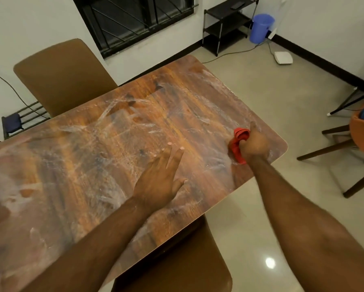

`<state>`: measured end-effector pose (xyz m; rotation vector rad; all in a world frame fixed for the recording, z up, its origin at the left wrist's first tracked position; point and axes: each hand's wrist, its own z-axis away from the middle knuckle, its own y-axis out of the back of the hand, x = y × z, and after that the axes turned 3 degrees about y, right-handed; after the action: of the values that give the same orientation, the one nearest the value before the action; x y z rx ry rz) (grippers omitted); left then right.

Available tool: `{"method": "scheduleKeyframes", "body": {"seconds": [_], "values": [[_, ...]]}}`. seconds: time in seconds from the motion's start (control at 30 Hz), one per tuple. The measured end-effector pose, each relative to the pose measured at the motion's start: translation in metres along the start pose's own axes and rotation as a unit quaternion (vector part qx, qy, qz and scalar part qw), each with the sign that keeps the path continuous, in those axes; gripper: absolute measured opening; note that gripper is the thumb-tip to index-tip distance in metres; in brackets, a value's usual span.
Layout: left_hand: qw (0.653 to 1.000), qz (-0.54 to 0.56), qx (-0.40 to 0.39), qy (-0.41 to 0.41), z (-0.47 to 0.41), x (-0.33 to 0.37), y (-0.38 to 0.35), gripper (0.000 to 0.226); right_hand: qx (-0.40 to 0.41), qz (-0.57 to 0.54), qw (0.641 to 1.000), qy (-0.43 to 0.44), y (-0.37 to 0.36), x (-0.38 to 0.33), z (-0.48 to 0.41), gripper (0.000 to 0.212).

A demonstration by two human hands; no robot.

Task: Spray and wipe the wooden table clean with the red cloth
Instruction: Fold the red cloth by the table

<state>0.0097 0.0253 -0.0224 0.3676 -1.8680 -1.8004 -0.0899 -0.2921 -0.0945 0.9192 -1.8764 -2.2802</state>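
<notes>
The wooden table (92,165) fills the middle of the view, its top streaked with whitish smears. The red cloth (238,142) is bunched up near the table's right corner. My right hand (253,144) is closed on the cloth and presses it onto the tabletop. My left hand (162,178) lies flat on the table's middle with fingers spread, holding nothing. No spray bottle is in view.
A brown chair (61,76) stands at the far side and another brown chair (177,270) at the near side. An orange chair (358,140) is on the right. A black shelf (225,26), a blue bucket (261,28) and cables lie on the tiled floor.
</notes>
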Motion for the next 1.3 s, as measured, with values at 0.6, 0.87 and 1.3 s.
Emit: {"method": "scheduleKeyframes", "body": {"seconds": [0.6,0.87,1.3], "values": [[0.875,0.418,0.026,0.242,0.215,-0.079,0.077,0.049,-0.261,-0.552,0.792,-0.007,-0.019,-0.171,0.387,0.072],[0.815,0.434,0.073,0.377,0.348,-0.147,0.092,0.029,-0.343,-0.512,0.786,0.045,-0.038,-0.259,0.526,0.061],[0.668,0.592,0.145,0.426,0.431,-0.219,0.12,0.012,-0.38,-0.473,0.791,0.083,-0.071,-0.334,0.582,0.026]]}}
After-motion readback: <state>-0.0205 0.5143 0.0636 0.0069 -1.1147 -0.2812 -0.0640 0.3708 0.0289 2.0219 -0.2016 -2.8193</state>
